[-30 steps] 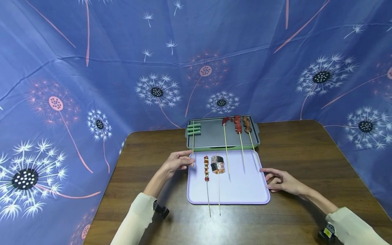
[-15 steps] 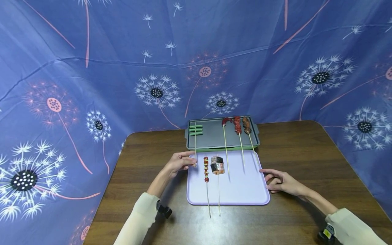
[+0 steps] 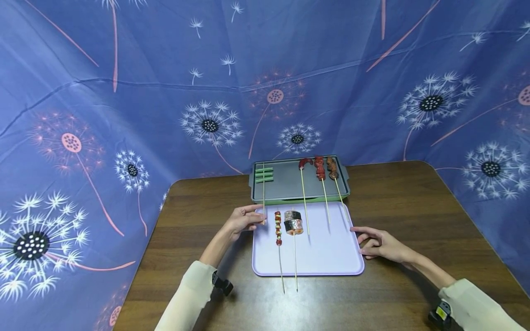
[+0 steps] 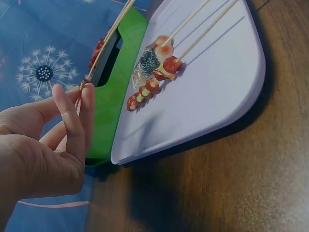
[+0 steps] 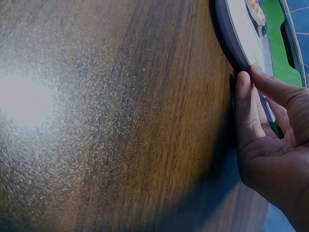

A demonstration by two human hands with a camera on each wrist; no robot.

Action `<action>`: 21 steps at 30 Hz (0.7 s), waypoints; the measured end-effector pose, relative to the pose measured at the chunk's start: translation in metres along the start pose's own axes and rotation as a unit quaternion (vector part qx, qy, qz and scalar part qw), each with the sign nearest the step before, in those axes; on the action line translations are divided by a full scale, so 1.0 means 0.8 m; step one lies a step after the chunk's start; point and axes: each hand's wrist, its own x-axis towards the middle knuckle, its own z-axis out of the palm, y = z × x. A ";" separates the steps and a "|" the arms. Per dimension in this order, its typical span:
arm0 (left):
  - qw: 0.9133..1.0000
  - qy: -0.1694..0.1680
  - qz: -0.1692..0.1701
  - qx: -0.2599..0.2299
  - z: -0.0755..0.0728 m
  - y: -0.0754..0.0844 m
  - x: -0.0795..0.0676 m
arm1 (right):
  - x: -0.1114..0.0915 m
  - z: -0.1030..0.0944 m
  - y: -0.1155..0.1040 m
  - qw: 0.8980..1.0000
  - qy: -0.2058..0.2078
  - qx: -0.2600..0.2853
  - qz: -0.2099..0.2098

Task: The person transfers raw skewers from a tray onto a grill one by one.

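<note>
In the head view my left hand (image 3: 242,219) pinches the lower end of a wooden skewer with green pieces (image 3: 264,174), whose top lies over the left side of a grey grill plate (image 3: 285,184). The left wrist view shows thumb and fingertips together on the stick. My right hand (image 3: 383,244) touches the right rim of a pale lilac tray (image 3: 331,262) with its fingertips, index finger extended. On the tray's left lie a thin skewer of red and yellow pieces (image 3: 278,227) and a thicker skewer of silver-black wrapped pieces (image 3: 293,223). Their stick ends overhang the front rim.
Three skewers lean from the grill plate onto the tray: a curled dark red one (image 3: 305,162), a red meat one (image 3: 319,168) and a brown one (image 3: 332,168). The grill's green base (image 4: 108,121) abuts the tray. A blue dandelion-print cloth (image 3: 165,92) hangs behind the wooden table (image 3: 406,197).
My left hand has shifted slightly right, and the green skewer has moved right with it on the grill plate, settling by now. My right hand stays at the tray's rim.
</note>
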 end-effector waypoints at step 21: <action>0.996 -0.078 -0.035 0.033 -0.008 -0.059 -0.085 | 0.000 -0.001 0.004 0.999 -0.006 0.011 -0.036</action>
